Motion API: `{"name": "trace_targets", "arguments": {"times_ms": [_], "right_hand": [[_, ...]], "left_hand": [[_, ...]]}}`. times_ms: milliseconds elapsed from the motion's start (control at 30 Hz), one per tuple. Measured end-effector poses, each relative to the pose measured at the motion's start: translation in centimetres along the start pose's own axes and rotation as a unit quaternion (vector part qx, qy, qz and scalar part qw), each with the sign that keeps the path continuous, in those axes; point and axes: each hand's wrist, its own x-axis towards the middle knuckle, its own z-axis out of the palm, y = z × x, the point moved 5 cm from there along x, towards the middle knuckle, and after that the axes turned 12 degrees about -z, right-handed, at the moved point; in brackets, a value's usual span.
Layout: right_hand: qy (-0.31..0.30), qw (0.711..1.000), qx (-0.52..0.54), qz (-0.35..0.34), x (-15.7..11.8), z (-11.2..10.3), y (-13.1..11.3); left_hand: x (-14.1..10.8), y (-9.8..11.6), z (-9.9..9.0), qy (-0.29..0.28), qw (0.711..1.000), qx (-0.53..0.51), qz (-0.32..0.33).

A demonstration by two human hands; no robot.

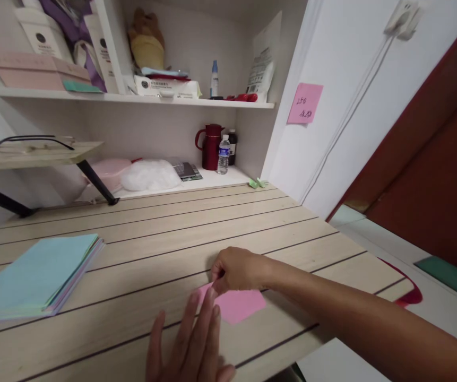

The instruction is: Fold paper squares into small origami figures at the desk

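Observation:
A piece of pink paper [239, 306] lies on the striped wooden tabletop, with angled corners at its right end. My right hand [238, 269] reaches over it from the right; its fingers are curled and pinched at the paper's far left edge. Close in front, my left hand [190, 342] is stretched out, fingers long and slightly apart, its fingertips at the paper's left end. Part of the paper is hidden under both hands. Green scraps that look like small folded paper [258, 183] sit at the table's back edge.
To the left lies a stack of coloured paper [41, 270], light blue on top. Glasses [29, 142] rest on a small raised stand [88, 151]. Behind the table, shelves hold a red jug [211, 148], a water bottle [223, 155] and a plastic bag [151, 175]. A pink note [305, 103] hangs on the wall.

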Motion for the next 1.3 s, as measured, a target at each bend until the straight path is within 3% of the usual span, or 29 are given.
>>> {"name": "trace_targets", "arguments": {"times_ms": [133,300,367,433,533,633,700,800,933,1033,1133,1300], "right_hand": [[-0.005,0.999,-0.038,-0.014,0.2,0.3,-0.2],[0.054,0.995,-0.036,-0.073,-0.8,0.0,0.5],[0.081,0.992,0.022,-0.094,-2.1,-0.4,1.1],[0.072,0.982,0.144,-0.103,-3.7,-0.5,2.1],[0.074,0.938,0.327,-0.087,-5.9,-0.4,3.9],[0.07,0.906,0.398,-0.128,-6.7,0.0,4.9],[0.087,0.917,0.353,-0.163,-6.6,0.2,5.1],[0.132,0.948,0.168,-0.236,-6.2,0.2,4.2],[0.156,0.925,-0.05,-0.342,-6.2,0.2,2.5],[0.166,0.912,-0.092,-0.364,-6.4,0.1,2.8],[0.18,0.9,-0.139,-0.371,-6.5,0.1,3.1],[0.122,0.894,-0.168,-0.398,-6.0,0.3,2.5]], "left_hand": [[-0.8,0.3,2.1,-0.075,0.996,0.001,0.05],[-2.1,0.1,2.6,-0.133,0.991,0.008,0.016],[-2.1,0.3,2.6,-0.161,0.987,0.003,-0.006],[-2.0,0.4,2.5,-0.175,0.984,-0.004,-0.022],[-1.8,0.5,2.4,-0.176,0.984,-0.017,-0.034],[-1.4,0.4,2.3,-0.174,0.984,-0.029,-0.039],[-1.2,0.3,2.2,-0.176,0.983,-0.034,-0.04],[-0.8,0.4,1.9,-0.181,0.982,-0.033,-0.043],[-0.5,0.4,1.6,-0.181,0.982,-0.026,-0.039],[-0.1,0.3,1.2,-0.167,0.986,-0.02,-0.013],[0.6,0.3,0.9,-0.153,0.987,-0.021,0.053],[1.8,0.0,0.5,-0.129,0.986,-0.055,0.091]]}}
